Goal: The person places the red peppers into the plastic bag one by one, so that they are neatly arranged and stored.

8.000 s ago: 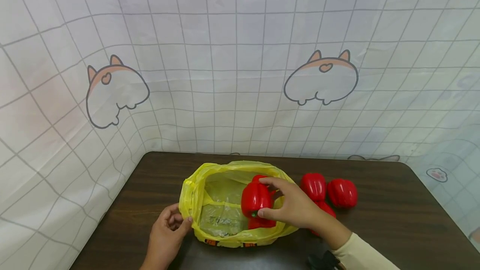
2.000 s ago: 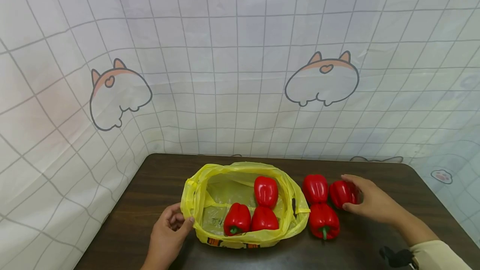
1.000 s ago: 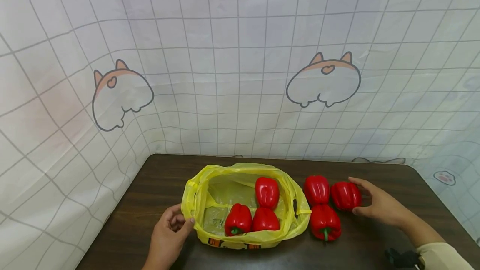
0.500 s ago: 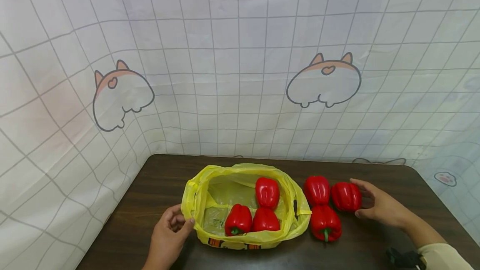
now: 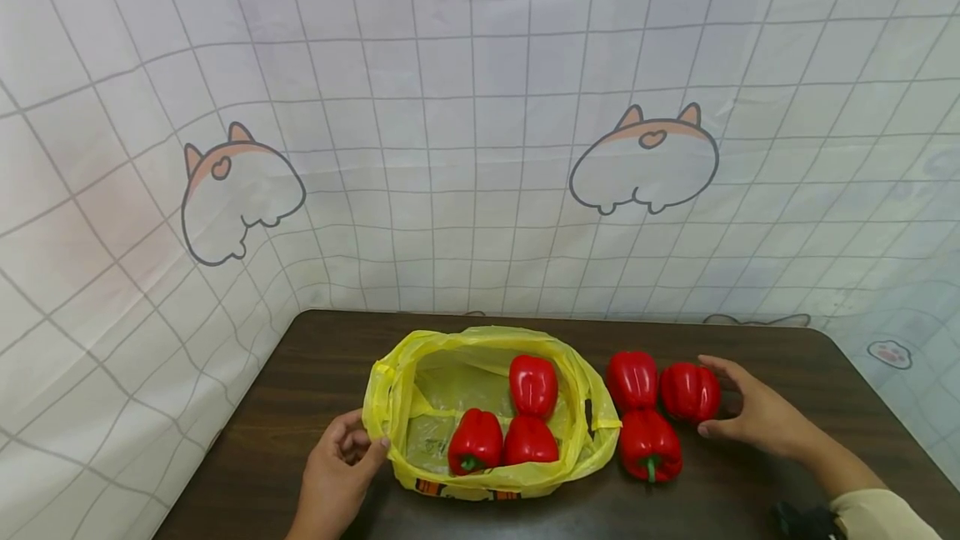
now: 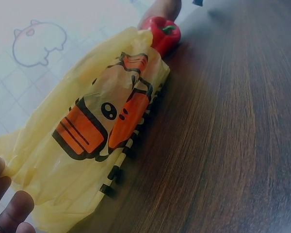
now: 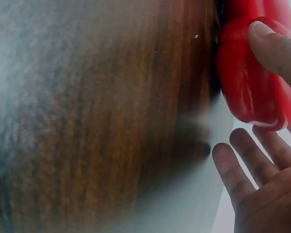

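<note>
We pinch the yellow bag (image 5: 384, 394) with left hand (image 5: 337, 465), our right hand (image 5: 761, 415) loosely spread, beside rightmost red pepper (image 5: 686, 392)

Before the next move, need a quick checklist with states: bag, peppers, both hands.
1. Bag mouth open: ok, yellow bag gapes upward.
2. Bag steadied: ok, left hand pinches its left edge.
3. Room inside: ok, three red peppers sit toward the right and front; space remains at the left rear.
4. Right hand at rightmost pepper: ok, right beside it.
5. Secure grasp: not ok, fingers spread, not wrapped round it.
6. Straight slide to bag: not ok, two other peppers lie between; lifting looks safer.
</note>
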A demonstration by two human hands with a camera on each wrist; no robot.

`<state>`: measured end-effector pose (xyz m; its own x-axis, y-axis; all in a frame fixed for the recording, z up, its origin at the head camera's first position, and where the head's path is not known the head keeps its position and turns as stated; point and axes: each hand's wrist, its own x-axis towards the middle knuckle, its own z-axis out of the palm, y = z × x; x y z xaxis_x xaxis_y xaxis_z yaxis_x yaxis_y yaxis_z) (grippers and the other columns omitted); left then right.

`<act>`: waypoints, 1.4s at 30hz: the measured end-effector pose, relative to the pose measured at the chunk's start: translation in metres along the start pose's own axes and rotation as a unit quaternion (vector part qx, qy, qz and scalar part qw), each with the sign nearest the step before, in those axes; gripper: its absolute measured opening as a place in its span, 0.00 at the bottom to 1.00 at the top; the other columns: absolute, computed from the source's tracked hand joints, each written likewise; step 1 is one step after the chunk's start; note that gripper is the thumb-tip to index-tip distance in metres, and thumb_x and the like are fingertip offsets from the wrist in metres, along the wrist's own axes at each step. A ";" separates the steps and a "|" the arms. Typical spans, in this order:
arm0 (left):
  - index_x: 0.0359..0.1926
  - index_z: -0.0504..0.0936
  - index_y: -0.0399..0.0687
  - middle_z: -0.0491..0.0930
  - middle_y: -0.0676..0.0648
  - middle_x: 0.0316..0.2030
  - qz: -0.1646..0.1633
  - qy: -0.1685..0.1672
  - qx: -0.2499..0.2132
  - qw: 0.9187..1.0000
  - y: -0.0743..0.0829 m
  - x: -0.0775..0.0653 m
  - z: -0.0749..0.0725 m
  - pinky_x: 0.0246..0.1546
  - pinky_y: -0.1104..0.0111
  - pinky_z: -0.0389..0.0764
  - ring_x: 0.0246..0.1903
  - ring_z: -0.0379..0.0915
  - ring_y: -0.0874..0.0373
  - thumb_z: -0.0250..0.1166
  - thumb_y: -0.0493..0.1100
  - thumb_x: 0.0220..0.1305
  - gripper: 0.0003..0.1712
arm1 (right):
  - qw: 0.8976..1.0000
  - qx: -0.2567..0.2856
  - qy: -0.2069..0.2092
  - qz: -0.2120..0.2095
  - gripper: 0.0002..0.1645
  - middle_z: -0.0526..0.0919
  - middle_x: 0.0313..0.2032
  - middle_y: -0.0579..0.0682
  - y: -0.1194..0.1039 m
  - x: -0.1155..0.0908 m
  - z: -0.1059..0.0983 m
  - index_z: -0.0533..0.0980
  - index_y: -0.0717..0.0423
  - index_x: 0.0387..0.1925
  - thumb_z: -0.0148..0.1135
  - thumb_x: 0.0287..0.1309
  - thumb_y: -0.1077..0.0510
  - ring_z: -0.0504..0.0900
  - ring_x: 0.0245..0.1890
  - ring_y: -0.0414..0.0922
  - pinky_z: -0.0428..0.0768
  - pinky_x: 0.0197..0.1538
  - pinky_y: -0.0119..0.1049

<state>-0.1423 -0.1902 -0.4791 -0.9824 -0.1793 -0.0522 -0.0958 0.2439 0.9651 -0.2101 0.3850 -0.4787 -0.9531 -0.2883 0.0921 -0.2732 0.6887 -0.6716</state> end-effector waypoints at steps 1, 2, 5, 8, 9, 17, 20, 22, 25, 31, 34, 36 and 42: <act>0.66 0.72 0.43 0.85 0.45 0.40 0.000 0.000 -0.002 1.000 0.000 0.000 0.000 0.36 0.66 0.82 0.39 0.82 0.51 0.72 0.44 0.66 0.31 | 1.000 0.001 -0.001 0.004 0.62 0.66 0.68 0.71 0.000 0.000 0.000 0.57 0.63 0.75 0.84 0.47 0.48 0.74 0.60 0.70 0.84 0.50 0.48; 0.66 0.72 0.43 0.85 0.45 0.40 0.000 0.000 -0.002 1.000 0.000 0.000 0.000 0.36 0.66 0.82 0.39 0.82 0.50 0.72 0.44 0.66 0.31 | 1.000 0.002 -0.001 0.006 0.62 0.67 0.67 0.72 -0.001 0.000 0.001 0.57 0.63 0.74 0.84 0.47 0.47 0.75 0.59 0.70 0.83 0.50 0.51; 0.66 0.72 0.42 0.85 0.44 0.40 -0.001 -0.001 -0.006 1.000 0.001 0.000 0.000 0.36 0.67 0.82 0.39 0.82 0.49 0.72 0.43 0.67 0.31 | 1.000 -0.004 0.003 0.013 0.61 0.68 0.65 0.72 0.000 0.001 0.001 0.57 0.62 0.74 0.83 0.48 0.47 0.78 0.56 0.70 0.83 0.49 0.55; 0.66 0.71 0.42 0.84 0.44 0.40 0.001 -0.002 -0.010 1.000 0.000 -0.001 -0.001 0.36 0.67 0.82 0.39 0.82 0.49 0.72 0.43 0.67 0.31 | 1.000 -0.017 0.015 0.013 0.59 0.71 0.64 0.71 0.002 0.001 0.002 0.59 0.62 0.73 0.83 0.48 0.46 0.79 0.56 0.68 0.83 0.49 0.51; 0.66 0.71 0.42 0.84 0.44 0.40 0.001 -0.003 -0.011 1.000 0.000 -0.001 -0.001 0.36 0.67 0.82 0.39 0.82 0.49 0.72 0.43 0.67 0.31 | 1.000 -0.018 0.018 0.011 0.59 0.71 0.64 0.70 0.003 0.001 0.003 0.60 0.63 0.73 0.83 0.48 0.46 0.79 0.57 0.68 0.83 0.49 0.48; 0.65 0.72 0.41 0.84 0.44 0.39 0.005 0.006 0.003 1.000 0.001 -0.002 -0.001 0.36 0.67 0.82 0.38 0.82 0.52 0.72 0.43 0.66 0.30 | 0.999 -0.023 0.029 0.021 0.56 0.73 0.64 0.69 0.002 0.000 0.001 0.63 0.63 0.72 0.82 0.49 0.45 0.79 0.56 0.66 0.83 0.48 0.49; 0.65 0.72 0.41 0.85 0.45 0.39 0.002 0.007 0.011 1.000 0.002 -0.002 -0.001 0.35 0.67 0.81 0.37 0.81 0.52 0.72 0.43 0.66 0.30 | 0.999 -0.011 0.033 0.027 0.56 0.73 0.64 0.70 -0.002 0.000 -0.002 0.63 0.63 0.72 0.82 0.50 0.46 0.79 0.56 0.67 0.84 0.48 0.53; 0.65 0.73 0.42 0.85 0.45 0.39 0.002 0.007 0.011 1.000 0.002 -0.002 -0.001 0.35 0.67 0.81 0.37 0.81 0.52 0.72 0.43 0.66 0.30 | 0.999 0.002 0.035 0.029 0.56 0.72 0.64 0.71 -0.005 -0.001 -0.004 0.62 0.63 0.73 0.82 0.50 0.48 0.79 0.56 0.68 0.84 0.47 0.52; 0.65 0.73 0.42 0.85 0.45 0.38 0.006 0.006 0.009 1.000 0.002 -0.001 -0.001 0.35 0.67 0.81 0.37 0.81 0.52 0.72 0.42 0.66 0.30 | 0.999 0.011 0.036 0.031 0.56 0.71 0.64 0.72 -0.011 -0.001 -0.008 0.61 0.64 0.73 0.82 0.51 0.49 0.78 0.56 0.69 0.85 0.45 0.47; 0.65 0.73 0.42 0.85 0.45 0.38 0.008 0.003 0.008 1.000 0.001 0.000 -0.001 0.35 0.67 0.81 0.37 0.82 0.53 0.72 0.42 0.66 0.30 | 0.999 0.024 0.041 0.023 0.56 0.72 0.65 0.70 -0.027 -0.001 -0.017 0.60 0.64 0.74 0.82 0.52 0.50 0.78 0.57 0.68 0.83 0.45 0.35; 0.65 0.73 0.41 0.85 0.45 0.38 0.011 0.002 0.006 1.000 0.001 -0.001 -0.002 0.34 0.67 0.81 0.37 0.82 0.52 0.72 0.42 0.66 0.29 | 0.998 0.032 0.042 0.015 0.55 0.71 0.65 0.71 -0.033 -0.001 -0.020 0.60 0.64 0.74 0.81 0.53 0.51 0.78 0.57 0.69 0.83 0.45 0.34; 0.65 0.73 0.41 0.85 0.45 0.38 0.012 0.003 0.005 1.000 0.001 -0.001 -0.002 0.34 0.67 0.81 0.36 0.81 0.52 0.72 0.41 0.66 0.29 | 0.998 0.032 0.043 0.011 0.55 0.71 0.65 0.70 -0.037 0.001 -0.021 0.60 0.63 0.74 0.81 0.53 0.51 0.77 0.57 0.68 0.83 0.46 0.33; 0.64 0.73 0.42 0.85 0.45 0.37 0.016 0.006 0.009 1.000 0.001 -0.002 -0.001 0.33 0.67 0.80 0.35 0.81 0.53 0.73 0.41 0.66 0.29 | 0.999 0.028 0.044 -0.002 0.54 0.74 0.63 0.68 -0.053 0.007 -0.021 0.61 0.62 0.73 0.82 0.52 0.51 0.80 0.55 0.63 0.83 0.46 0.35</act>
<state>-0.1408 -0.1905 -0.4776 -0.9832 -0.1815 -0.0175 -0.0664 0.2669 0.9614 -0.2053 0.3605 -0.4269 -0.9606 -0.2291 0.1574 -0.2712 0.6489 -0.7109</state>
